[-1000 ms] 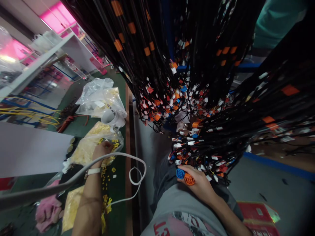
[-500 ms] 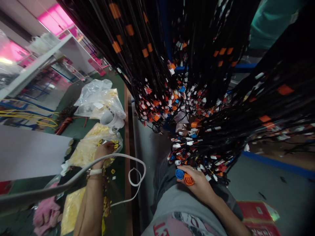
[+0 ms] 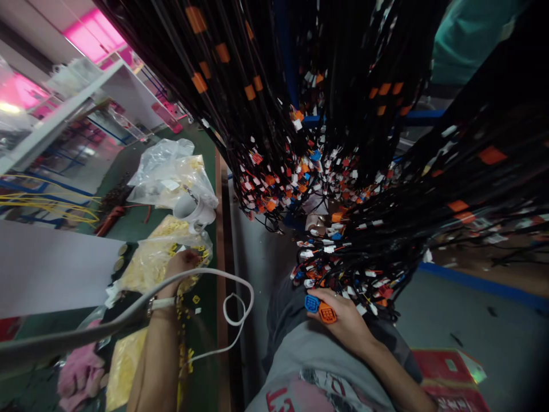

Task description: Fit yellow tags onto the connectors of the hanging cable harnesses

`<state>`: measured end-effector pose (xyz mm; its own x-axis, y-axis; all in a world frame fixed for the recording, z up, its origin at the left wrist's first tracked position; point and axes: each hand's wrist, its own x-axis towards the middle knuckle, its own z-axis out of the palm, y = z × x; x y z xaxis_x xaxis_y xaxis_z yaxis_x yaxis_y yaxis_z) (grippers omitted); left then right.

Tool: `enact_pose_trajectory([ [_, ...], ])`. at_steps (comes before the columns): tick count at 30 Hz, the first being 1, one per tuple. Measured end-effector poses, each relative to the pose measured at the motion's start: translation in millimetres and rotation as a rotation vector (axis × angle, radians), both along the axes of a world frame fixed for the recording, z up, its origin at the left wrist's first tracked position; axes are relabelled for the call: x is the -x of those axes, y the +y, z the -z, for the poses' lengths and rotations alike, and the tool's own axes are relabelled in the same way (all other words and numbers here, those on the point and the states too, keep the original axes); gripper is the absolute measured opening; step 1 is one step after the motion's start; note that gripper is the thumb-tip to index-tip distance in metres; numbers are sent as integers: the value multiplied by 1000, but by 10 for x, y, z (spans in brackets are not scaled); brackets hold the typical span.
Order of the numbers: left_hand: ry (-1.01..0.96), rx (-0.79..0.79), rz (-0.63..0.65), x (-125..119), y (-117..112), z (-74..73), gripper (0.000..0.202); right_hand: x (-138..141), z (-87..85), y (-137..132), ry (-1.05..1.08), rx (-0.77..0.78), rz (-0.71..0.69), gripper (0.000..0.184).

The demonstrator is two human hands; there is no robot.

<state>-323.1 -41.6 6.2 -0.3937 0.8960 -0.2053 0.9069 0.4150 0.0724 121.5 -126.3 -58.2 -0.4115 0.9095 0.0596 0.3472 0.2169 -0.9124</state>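
Observation:
My right hand (image 3: 343,315) is closed round a blue connector (image 3: 311,304) and an orange connector (image 3: 327,313), side by side in front of my shirt. Their faces with rows of cavities point up at me. On the left, my left hand (image 3: 182,264) reaches into small yellow plastic pieces (image 3: 173,250) at the mouth of a clear plastic bag (image 3: 148,260). Its fingers look bent together, and whatever lies between the fingertips is hidden. Loose yellow pieces (image 3: 196,299) are scattered on the green bench top beside my wrist.
Thick bundles of black cables (image 3: 377,240) with many small connectors hang ahead and to the right. A pale hose (image 3: 128,312) crosses over my left forearm. A white cup-like holder (image 3: 194,209), a pink glove (image 3: 80,375) and another yellow bag (image 3: 126,366) lie on the bench (image 3: 208,326).
My left hand has shifted slightly among the yellow pieces, covering some that showed by its fingertips. My right hand keeps hold of the two connectors. The whole view has moved a little.

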Motion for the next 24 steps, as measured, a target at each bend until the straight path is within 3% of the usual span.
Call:
enact_pose_trajectory([
  [7, -8, -24, -50, -91, 4, -49, 24, 0, -1, -10, -5, -17, 2, 36],
  [13, -135, -12, 4, -146, -8, -16, 35, 2, -8, -10, 1, -19, 16, 35],
  [16, -147, -21, 0, -118, 5, 17, 31, 1, 3, -17, 2, -21, 18, 36],
  [24, -144, -198, -86, -72, -9, 43, 24, 7, -5, -47, -6, -14, 33, 35],
])
